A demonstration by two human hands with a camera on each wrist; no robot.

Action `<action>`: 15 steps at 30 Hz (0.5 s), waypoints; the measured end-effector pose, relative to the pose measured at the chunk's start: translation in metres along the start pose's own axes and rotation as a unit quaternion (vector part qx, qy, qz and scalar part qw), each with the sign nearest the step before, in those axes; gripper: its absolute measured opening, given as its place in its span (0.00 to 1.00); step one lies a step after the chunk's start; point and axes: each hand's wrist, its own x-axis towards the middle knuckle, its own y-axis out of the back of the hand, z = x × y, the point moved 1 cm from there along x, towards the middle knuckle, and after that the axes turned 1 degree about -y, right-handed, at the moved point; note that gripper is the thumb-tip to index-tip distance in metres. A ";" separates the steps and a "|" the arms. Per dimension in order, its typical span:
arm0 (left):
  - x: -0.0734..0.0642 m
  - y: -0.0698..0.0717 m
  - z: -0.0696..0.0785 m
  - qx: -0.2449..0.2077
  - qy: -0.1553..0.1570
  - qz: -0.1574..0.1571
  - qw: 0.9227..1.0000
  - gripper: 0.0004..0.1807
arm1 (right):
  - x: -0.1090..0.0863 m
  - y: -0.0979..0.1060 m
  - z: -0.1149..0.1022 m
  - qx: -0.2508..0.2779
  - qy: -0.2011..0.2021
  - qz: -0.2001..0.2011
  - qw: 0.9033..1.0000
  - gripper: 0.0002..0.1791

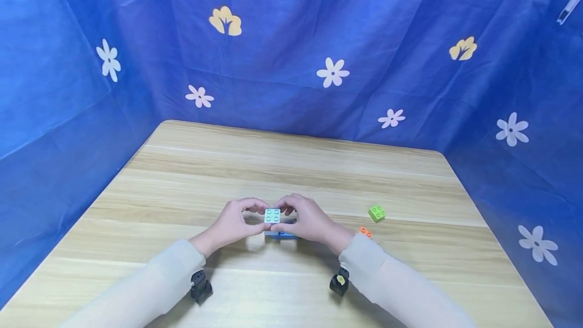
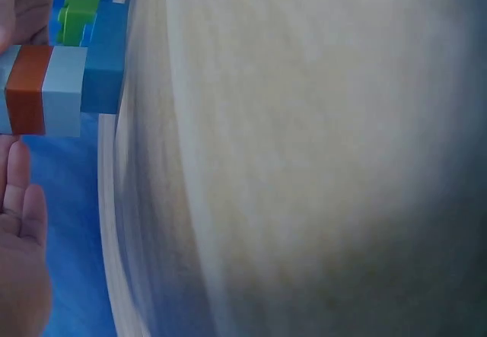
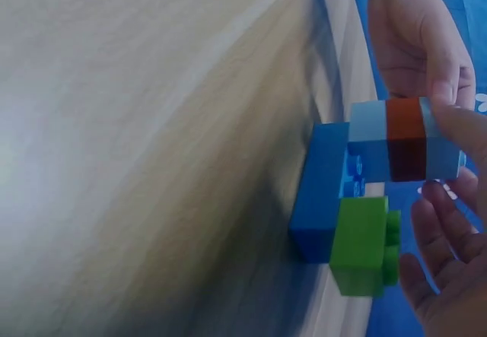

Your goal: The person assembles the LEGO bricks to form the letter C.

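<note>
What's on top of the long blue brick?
On the blue brick: a green brick at one end; at the other, a light-blue, orange, light-blue stack, seating unclear. Some studs show between; any under the green brick are covered.

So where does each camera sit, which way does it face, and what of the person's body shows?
Head: worn on the head, facing forward and down at the table; left grip, right grip, both sleeves show.
Left wrist: faces the stack from the left; left grip near, right grip beyond, both cut off.
Right wrist: faces it from the right; right grip near, left grip beyond.
Both wrist views share the stack, blue brick and green brick.
</note>
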 end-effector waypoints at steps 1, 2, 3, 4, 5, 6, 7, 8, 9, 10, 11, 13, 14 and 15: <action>0.000 0.000 0.000 0.000 0.001 -0.002 1.000 0.18 | -0.002 0.000 0.001 0.007 0.004 0.003 1.000 0.23; 0.001 0.000 -0.001 0.002 0.002 -0.004 1.000 0.18 | -0.003 0.001 0.002 0.015 0.010 0.006 1.000 0.24; 0.001 0.001 0.000 0.002 0.002 -0.006 1.000 0.18 | -0.005 0.003 0.004 0.024 0.015 0.009 1.000 0.24; 0.001 0.001 0.000 0.002 0.002 -0.007 1.000 0.18 | -0.007 0.004 0.006 0.032 0.019 0.012 0.999 0.25; 0.001 0.001 0.000 0.002 0.003 -0.008 1.000 0.18 | -0.009 0.006 0.008 0.038 0.022 0.017 0.999 0.25; 0.001 0.001 0.000 0.002 0.002 -0.009 1.000 0.18 | -0.011 0.008 0.010 0.044 0.023 0.020 0.999 0.25; 0.001 0.001 0.000 0.003 0.002 -0.009 1.000 0.18 | -0.013 0.011 0.012 0.049 0.025 0.023 0.998 0.26; 0.002 0.002 0.001 0.004 0.003 -0.009 1.000 0.18 | -0.015 0.014 0.015 0.051 0.023 0.026 0.998 0.26; 0.002 0.002 0.001 0.004 0.004 -0.010 1.000 0.18 | -0.017 0.017 0.018 0.051 0.021 0.028 0.998 0.26; 0.002 0.002 0.001 0.005 0.006 -0.011 1.000 0.18 | -0.020 0.019 0.020 0.052 0.015 0.031 0.998 0.26; 0.002 0.002 0.003 0.006 0.009 -0.011 1.000 0.18 | -0.023 0.022 0.024 0.047 0.010 0.034 0.998 0.26; 0.002 0.002 0.006 0.008 0.013 -0.011 1.000 0.18 | -0.028 0.028 0.031 0.037 0.002 0.041 0.998 0.25; 0.002 0.002 0.008 0.008 0.015 -0.010 1.000 0.18 | -0.031 0.030 0.035 0.031 -0.004 0.044 0.999 0.24; 0.002 0.002 0.011 0.008 0.016 -0.011 1.000 0.18 | -0.033 0.033 0.038 0.026 -0.008 0.049 0.998 0.24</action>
